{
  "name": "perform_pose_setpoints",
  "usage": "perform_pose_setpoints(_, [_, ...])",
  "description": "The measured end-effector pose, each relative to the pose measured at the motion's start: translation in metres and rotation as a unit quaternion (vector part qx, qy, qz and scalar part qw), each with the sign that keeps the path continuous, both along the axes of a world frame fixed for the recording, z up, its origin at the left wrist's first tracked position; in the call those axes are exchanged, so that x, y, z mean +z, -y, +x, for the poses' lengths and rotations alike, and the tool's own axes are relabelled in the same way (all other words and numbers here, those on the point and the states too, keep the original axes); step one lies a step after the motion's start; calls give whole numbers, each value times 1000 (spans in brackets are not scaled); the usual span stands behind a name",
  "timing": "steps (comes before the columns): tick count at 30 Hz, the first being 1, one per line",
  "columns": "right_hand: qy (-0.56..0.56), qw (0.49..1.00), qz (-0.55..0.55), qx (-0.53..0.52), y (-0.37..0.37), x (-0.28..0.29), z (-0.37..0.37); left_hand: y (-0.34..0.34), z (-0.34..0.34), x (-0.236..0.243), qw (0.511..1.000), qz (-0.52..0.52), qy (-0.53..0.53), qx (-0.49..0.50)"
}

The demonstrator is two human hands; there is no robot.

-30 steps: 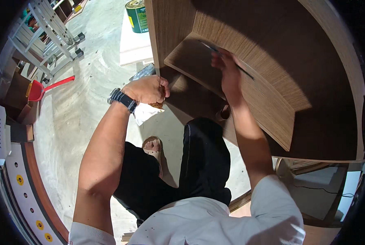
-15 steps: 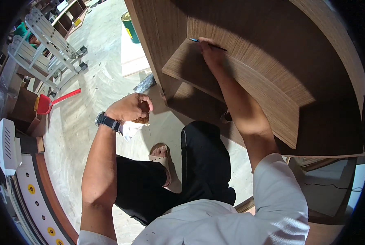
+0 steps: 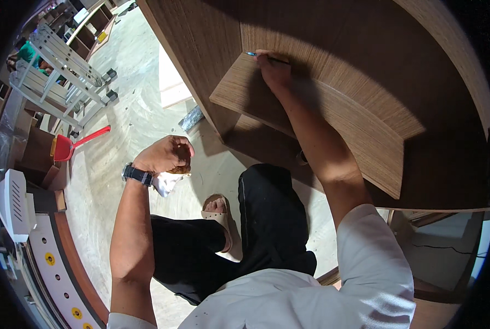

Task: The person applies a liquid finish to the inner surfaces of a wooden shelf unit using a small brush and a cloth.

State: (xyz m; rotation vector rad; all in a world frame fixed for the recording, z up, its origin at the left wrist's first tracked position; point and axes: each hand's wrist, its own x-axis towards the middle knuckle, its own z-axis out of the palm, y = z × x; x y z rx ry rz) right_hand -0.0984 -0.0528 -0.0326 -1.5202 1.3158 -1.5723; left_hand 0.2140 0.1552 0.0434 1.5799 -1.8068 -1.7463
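My right hand (image 3: 272,71) pinches a thin paintbrush (image 3: 280,60) with a dark handle and a bluish metal part near the tip. Its tip meets the far inner corner where the wood-grain shelf (image 3: 360,140) joins the cabinet's side and curved back panel (image 3: 333,44). Over the floor, my left hand (image 3: 165,154) is closed around a crumpled white cloth (image 3: 168,183) with a brown patch showing beneath the fingers. A dark watch (image 3: 138,174) sits on that wrist.
A folded aluminium ladder (image 3: 64,71) and a red dustpan (image 3: 64,148) are at the left. Beyond the ladder a person in green (image 3: 28,52) is partly hidden. A white board (image 3: 173,82) and a plastic-wrapped piece (image 3: 191,118) lie beside the cabinet's side panel (image 3: 184,60).
The view has shifted slightly, and the green can behind the cabinet's side has gone out of sight. The brush tip stays at the same shelf corner; both hands keep their holds.
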Motion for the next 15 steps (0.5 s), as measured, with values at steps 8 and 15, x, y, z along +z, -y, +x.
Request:
perform_pose_setpoints(8, [-13,996,-89,-20,18,-15,-8,6,-4,-6,1000,-19,12,-20])
perform_pose_setpoints(15, [-118,991,-61,-19,20,-14,-3,-2,-6,4,1000,21,-5,13])
